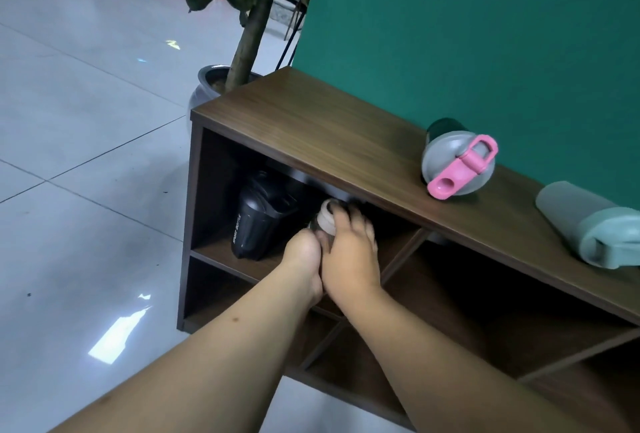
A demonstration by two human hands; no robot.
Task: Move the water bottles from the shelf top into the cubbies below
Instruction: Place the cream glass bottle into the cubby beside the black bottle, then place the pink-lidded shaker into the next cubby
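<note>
Both my hands reach into the upper left cubby of the brown wooden shelf (311, 142). My left hand (303, 259) and my right hand (349, 256) are wrapped together around a bottle with a beige cap (327, 216), whose body is mostly hidden by my fingers. A black sport bottle (258, 221) stands in the same cubby, just left of my hands. On the shelf top stands a dark green bottle with a grey lid and pink spout (457, 164). A pale green bottle (592, 225) lies on its side at the right edge.
A green wall (485, 34) rises behind the shelf. A potted tree in a grey pot (207, 86) stands at the shelf's left end. Glossy white floor tiles (86, 121) lie to the left. Lower cubbies (346, 346) and right-hand cubbies are dark inside.
</note>
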